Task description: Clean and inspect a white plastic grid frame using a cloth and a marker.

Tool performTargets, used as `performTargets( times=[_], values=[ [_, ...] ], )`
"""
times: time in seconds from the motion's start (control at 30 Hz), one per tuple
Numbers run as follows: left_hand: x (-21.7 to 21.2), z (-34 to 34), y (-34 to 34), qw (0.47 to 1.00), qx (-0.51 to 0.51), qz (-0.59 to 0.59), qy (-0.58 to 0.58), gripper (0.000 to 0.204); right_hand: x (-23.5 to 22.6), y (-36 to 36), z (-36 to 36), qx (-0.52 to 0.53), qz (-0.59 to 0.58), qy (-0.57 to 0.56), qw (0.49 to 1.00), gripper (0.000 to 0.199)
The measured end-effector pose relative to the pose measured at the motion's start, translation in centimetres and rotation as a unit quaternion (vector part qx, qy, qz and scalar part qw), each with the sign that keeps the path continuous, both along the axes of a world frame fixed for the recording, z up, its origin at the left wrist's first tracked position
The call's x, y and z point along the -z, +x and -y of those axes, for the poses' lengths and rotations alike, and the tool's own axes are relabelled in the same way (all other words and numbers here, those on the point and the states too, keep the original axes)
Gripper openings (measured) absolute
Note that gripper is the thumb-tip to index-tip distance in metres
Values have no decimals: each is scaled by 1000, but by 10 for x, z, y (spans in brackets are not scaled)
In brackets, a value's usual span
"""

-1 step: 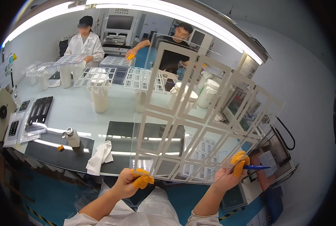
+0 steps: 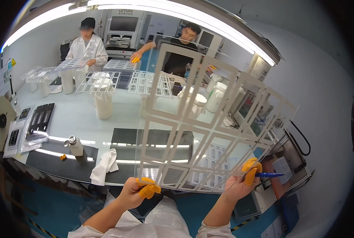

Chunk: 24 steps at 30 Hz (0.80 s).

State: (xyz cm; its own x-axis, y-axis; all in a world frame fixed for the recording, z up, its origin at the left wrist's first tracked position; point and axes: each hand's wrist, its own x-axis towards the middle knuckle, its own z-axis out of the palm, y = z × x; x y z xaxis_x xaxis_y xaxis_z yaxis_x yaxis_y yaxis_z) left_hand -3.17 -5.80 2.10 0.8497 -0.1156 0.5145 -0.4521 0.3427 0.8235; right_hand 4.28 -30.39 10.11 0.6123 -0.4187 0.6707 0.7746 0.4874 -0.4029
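The left hand (image 2: 135, 194), with orange finger cots (image 2: 149, 192) on its fingers, is clamped on the lower left corner of a clear sheet (image 2: 214, 131) bearing grey rectangular borders. The right hand (image 2: 240, 180) is closed about the lower right edge and also retains a blue pen (image 2: 270, 175), which projects to its right. The sheet is held upright at a slant, rising above and beyond both hands. Ahead and to the left of the left hand lies a crumpled white wipe (image 2: 105, 167); farther out on that side stands a bottle (image 2: 76, 146). Handling: the sheet appears light, thin and fairly stiff, with a smooth face likely to slip or scratch. Gripped only along the bottom, its top may sway. Grasp the outer edges, preferably at opposite corners, and keep the pen tip off the surface.
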Motion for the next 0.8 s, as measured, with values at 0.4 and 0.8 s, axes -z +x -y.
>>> performTargets(
  times=[0.4,0.8],
  values=[
    [-2,3,0,999,-1,-29,-37,20,1,-6,3,-58,50,-70,995,21],
    [-2,2,-1,999,15,-23,-35,20,1,-6,-1,-5,21,-1,1000,19]
  ],
)
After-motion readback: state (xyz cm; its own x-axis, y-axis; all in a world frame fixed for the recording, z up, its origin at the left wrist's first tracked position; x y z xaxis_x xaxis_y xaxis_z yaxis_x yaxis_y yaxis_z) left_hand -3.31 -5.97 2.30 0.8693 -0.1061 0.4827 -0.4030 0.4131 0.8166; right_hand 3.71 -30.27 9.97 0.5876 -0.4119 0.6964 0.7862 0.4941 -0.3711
